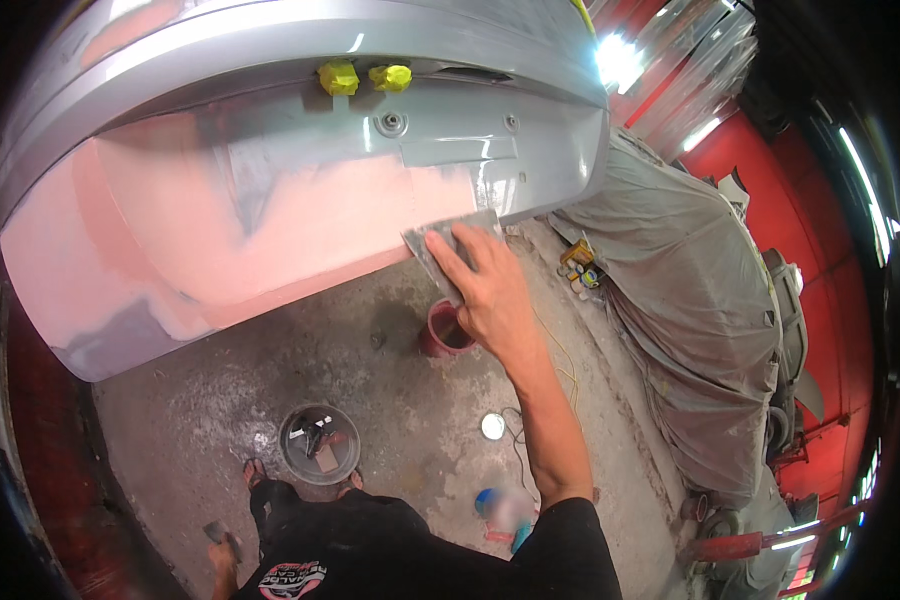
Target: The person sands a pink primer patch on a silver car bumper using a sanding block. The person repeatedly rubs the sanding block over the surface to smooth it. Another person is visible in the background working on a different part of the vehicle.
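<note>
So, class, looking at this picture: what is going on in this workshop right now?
A person presses a grey sheet of sandpaper with the right hand against the lower edge of a silver car body panel patched with pink filler. The left hand hangs low by the floor, holding a small dark object. On the concrete floor below stand a red cup and a round grey bucket.

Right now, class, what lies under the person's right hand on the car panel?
Under the right hand a grey sanding sheet lies flat against the pink-filled car panel. The palm hides the sheet's lower part. A red bucket stands on the floor below.
</note>
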`<state>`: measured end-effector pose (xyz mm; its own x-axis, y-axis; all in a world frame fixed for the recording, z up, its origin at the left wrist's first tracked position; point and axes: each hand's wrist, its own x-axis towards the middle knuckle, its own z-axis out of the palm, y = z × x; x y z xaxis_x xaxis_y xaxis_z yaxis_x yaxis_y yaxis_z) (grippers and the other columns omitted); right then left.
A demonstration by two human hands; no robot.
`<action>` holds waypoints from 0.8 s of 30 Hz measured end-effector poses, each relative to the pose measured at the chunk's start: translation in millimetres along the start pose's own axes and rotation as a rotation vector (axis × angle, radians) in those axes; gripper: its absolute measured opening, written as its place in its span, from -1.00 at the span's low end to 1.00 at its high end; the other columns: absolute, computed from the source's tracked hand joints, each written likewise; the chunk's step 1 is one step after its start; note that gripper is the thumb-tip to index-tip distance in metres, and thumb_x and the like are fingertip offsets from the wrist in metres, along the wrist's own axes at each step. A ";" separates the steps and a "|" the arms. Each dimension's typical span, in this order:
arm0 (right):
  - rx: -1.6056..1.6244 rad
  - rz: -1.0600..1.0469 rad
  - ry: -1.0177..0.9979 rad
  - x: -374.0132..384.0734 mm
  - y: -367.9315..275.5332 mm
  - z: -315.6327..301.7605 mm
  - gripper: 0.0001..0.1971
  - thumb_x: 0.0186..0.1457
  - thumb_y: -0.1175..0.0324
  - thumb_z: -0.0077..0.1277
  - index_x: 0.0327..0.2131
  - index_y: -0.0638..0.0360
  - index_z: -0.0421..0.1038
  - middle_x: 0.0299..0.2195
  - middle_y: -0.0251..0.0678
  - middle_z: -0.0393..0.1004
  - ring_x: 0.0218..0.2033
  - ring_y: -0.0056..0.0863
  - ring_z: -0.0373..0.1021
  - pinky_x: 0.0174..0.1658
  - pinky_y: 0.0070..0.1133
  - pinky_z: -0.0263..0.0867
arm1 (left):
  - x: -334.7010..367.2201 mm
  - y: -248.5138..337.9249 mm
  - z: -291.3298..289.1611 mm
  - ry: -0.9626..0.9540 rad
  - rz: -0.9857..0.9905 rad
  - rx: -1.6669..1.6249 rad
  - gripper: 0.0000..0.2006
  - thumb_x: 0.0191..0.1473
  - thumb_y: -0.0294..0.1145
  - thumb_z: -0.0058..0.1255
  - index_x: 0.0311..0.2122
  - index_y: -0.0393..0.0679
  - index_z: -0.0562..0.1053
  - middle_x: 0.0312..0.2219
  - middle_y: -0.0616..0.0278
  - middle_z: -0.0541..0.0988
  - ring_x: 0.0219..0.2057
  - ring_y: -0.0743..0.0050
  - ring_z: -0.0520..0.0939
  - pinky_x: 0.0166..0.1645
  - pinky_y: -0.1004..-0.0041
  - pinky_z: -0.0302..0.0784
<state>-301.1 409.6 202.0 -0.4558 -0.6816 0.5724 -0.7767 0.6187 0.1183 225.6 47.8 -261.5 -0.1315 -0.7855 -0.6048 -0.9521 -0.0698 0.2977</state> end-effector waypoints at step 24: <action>-0.003 -0.052 0.012 50.0 35.2 1.6 -0.18 -0.27 0.74 0.01 0.20 -0.04 0.37 0.08 -0.10 0.39 0.10 -0.09 0.35 0.11 -0.27 0.30 | 34.1 -14.5 22.4 0.017 0.069 -0.133 -0.48 0.20 -0.09 0.10 -0.11 -0.52 0.50 -0.23 -0.18 0.63 -0.24 -0.03 0.69 -0.15 0.14 0.56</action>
<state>-352.0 396.6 233.5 -0.4097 -0.7080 0.5752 -0.7977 0.5840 0.1506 228.8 35.8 -303.0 -0.1899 -0.8013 -0.5672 -0.8959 -0.0949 0.4340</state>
